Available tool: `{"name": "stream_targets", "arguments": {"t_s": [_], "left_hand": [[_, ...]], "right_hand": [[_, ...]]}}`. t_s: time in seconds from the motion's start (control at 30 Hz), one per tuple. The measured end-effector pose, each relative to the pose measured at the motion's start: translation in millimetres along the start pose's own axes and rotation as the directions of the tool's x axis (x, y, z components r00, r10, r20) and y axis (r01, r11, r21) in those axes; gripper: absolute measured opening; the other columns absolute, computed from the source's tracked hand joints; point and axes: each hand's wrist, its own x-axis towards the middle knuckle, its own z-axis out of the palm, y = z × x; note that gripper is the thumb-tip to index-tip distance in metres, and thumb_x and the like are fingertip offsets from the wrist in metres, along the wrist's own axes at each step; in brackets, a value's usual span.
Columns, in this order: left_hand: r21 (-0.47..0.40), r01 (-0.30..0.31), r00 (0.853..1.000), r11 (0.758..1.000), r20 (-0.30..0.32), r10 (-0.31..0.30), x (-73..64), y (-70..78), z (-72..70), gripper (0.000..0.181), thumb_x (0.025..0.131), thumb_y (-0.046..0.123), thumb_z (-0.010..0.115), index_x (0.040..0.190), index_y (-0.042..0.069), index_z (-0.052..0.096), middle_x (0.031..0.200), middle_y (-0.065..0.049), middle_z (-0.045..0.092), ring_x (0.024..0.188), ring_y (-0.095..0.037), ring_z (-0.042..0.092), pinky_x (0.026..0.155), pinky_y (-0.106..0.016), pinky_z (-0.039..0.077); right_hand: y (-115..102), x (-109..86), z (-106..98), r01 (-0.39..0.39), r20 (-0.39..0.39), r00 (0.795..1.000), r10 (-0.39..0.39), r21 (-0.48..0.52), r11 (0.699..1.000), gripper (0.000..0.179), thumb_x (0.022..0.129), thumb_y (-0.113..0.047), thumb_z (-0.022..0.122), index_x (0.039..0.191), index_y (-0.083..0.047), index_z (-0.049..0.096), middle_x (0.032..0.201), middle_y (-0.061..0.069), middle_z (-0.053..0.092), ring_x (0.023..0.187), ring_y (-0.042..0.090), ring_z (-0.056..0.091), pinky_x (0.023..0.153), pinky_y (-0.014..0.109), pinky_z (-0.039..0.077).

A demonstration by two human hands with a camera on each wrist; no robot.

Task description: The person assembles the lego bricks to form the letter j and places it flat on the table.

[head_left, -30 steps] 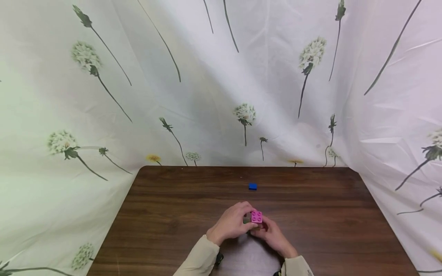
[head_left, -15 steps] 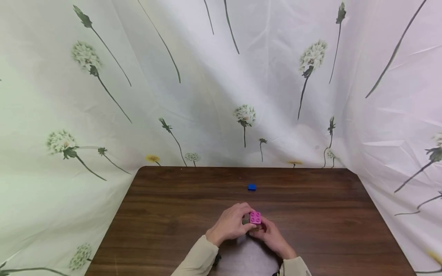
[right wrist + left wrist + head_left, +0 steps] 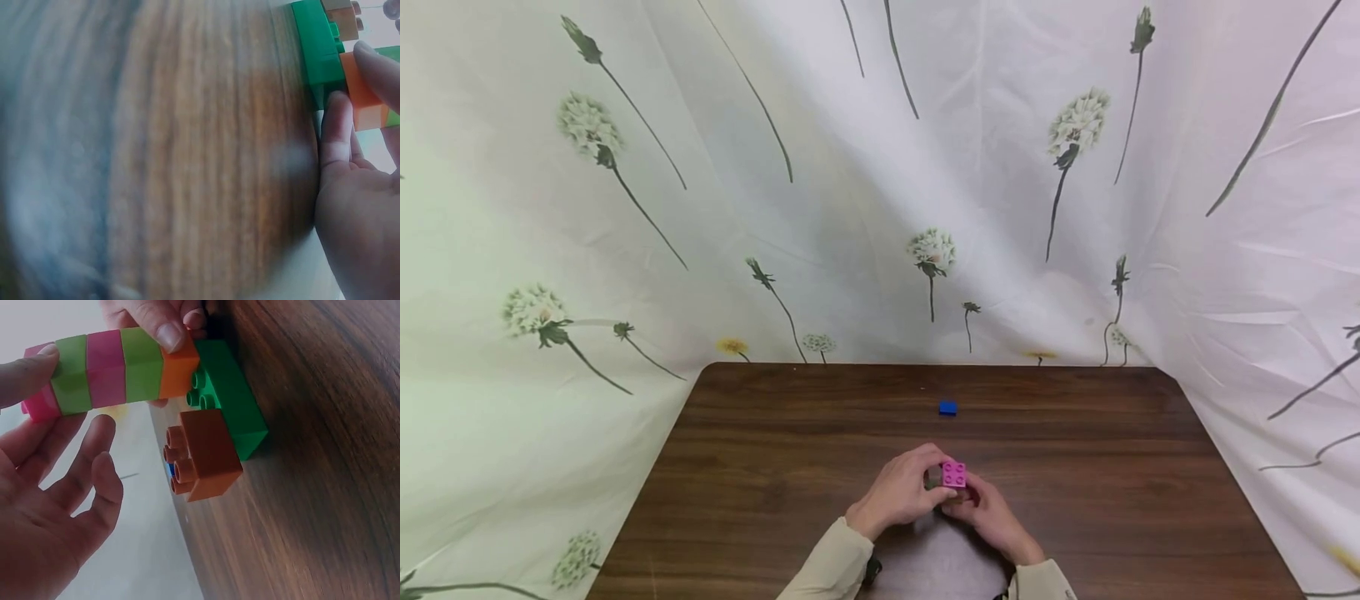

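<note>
A column of stacked toy building bricks (image 3: 106, 365), pink, lime green and orange, rises from one end of a long green brick (image 3: 234, 406). On that green brick's other end sits a brown-orange brick (image 3: 212, 456), its studs facing up beside the column. My left hand (image 3: 895, 493) pinches the column's top, thumb and fingers around the pink brick (image 3: 954, 474). Lower down, my right hand (image 3: 997, 518) grips the orange brick (image 3: 365, 90) just above the green one. In the left wrist view, its thumb lies across the orange and lime bricks.
A small blue brick (image 3: 947, 408) lies on the dark wooden table (image 3: 775, 433), beyond both hands. A white cloth (image 3: 850, 250) printed with dandelions hangs behind the table's far edge and along its sides.
</note>
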Motion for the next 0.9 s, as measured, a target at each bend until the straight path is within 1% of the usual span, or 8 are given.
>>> {"name": "stream_targets", "arguments": {"t_s": [0.1, 0.3, 0.5, 0.57, 0.63, 0.73, 0.8, 0.9], "left_hand": [[-0.030, 0.016, 1.000, 0.999, 0.001, -0.016, -1.2, -0.8, 0.6, 0.028, 0.085, 0.033, 0.072, 0.110, 0.022, 0.067, 0.099, 0.013, 0.062, 0.083, -0.010, 0.060, 0.073, -0.020, 0.045], [-0.040, 0.002, 1.000, 0.999, -0.020, -0.003, -1.6, -0.9, 3.6, 0.029, 0.085, 0.033, 0.073, 0.110, 0.021, 0.066, 0.098, 0.012, 0.061, 0.075, -0.003, 0.052, 0.069, -0.017, 0.042], [-0.120, 0.020, 1.000, 0.993, 0.012, -0.019, -3.4, -2.7, 5.9, 0.030, 0.087, 0.031, 0.071, 0.114, 0.020, 0.064, 0.103, 0.010, 0.060, 0.087, -0.008, 0.057, 0.078, -0.020, 0.045], [-0.161, 0.046, 0.999, 0.986, 0.028, -0.042, -5.8, -6.4, 7.9, 0.030, 0.088, 0.031, 0.071, 0.114, 0.019, 0.063, 0.106, 0.006, 0.060, 0.094, -0.012, 0.057, 0.082, -0.023, 0.045], [-0.186, 0.100, 0.995, 0.977, 0.045, -0.093, -9.7, -12.9, 11.4, 0.033, 0.086, 0.033, 0.072, 0.115, 0.018, 0.064, 0.110, 0.003, 0.059, 0.099, -0.014, 0.053, 0.084, -0.025, 0.044], [-0.191, 0.171, 0.985, 0.966, 0.031, -0.168, -16.5, -25.2, 19.4, 0.040, 0.082, 0.032, 0.076, 0.116, 0.015, 0.064, 0.117, -0.001, 0.057, 0.105, -0.015, 0.047, 0.088, -0.032, 0.038], [-0.192, 0.222, 0.975, 0.956, 0.023, -0.222, -21.3, -33.5, 24.4, 0.045, 0.080, 0.031, 0.078, 0.119, 0.015, 0.064, 0.119, 0.000, 0.056, 0.105, -0.013, 0.042, 0.087, -0.034, 0.033], [-0.216, 0.257, 0.966, 0.942, 0.015, -0.260, -26.9, -43.3, 30.3, 0.045, 0.078, 0.026, 0.079, 0.119, 0.014, 0.064, 0.116, 0.000, 0.056, 0.102, -0.014, 0.042, 0.085, -0.033, 0.032]], "right_hand": [[-0.8, -0.5, -0.4, 0.001, 0.006, 1.000, -0.001, -0.011, 1.000, 0.055, 0.083, -0.022, 0.075, 0.131, -0.004, 0.055, 0.109, 0.010, 0.067, 0.090, 0.014, 0.063, 0.077, 0.025, 0.051], [-1.0, -0.8, -2.3, 0.009, 0.002, 1.000, -0.009, -0.026, 1.000, 0.054, 0.083, -0.022, 0.075, 0.131, -0.004, 0.055, 0.108, 0.009, 0.067, 0.089, 0.014, 0.062, 0.075, 0.026, 0.051], [-1.0, -1.2, -1.1, 0.010, -0.012, 1.000, -0.010, -0.036, 0.999, 0.055, 0.083, -0.020, 0.075, 0.132, -0.005, 0.055, 0.108, 0.010, 0.066, 0.087, 0.013, 0.062, 0.075, 0.024, 0.051], [-1.4, -1.4, -0.8, 0.010, -0.010, 1.000, -0.011, -0.043, 0.999, 0.054, 0.083, -0.020, 0.075, 0.131, -0.005, 0.055, 0.109, 0.011, 0.066, 0.088, 0.014, 0.062, 0.075, 0.024, 0.051], [-2.1, -1.6, -0.7, 0.011, 0.001, 1.000, -0.011, -0.042, 0.999, 0.054, 0.083, -0.020, 0.075, 0.131, -0.004, 0.055, 0.112, 0.012, 0.065, 0.090, 0.015, 0.062, 0.075, 0.024, 0.050], [-2.9, -1.8, -0.9, 0.005, 0.010, 1.000, -0.004, -0.042, 0.999, 0.052, 0.083, -0.019, 0.075, 0.129, -0.004, 0.056, 0.111, 0.013, 0.065, 0.089, 0.015, 0.060, 0.074, 0.024, 0.050], [-2.9, -2.0, -0.8, 0.002, 0.013, 1.000, -0.001, -0.045, 0.999, 0.050, 0.083, -0.019, 0.074, 0.128, -0.004, 0.056, 0.109, 0.012, 0.065, 0.087, 0.015, 0.060, 0.072, 0.024, 0.049], [-3.3, -2.1, -0.6, 0.001, 0.006, 1.000, -0.001, -0.059, 0.998, 0.048, 0.083, -0.018, 0.075, 0.125, -0.004, 0.058, 0.105, 0.011, 0.066, 0.082, 0.014, 0.058, 0.070, 0.024, 0.049]]}}
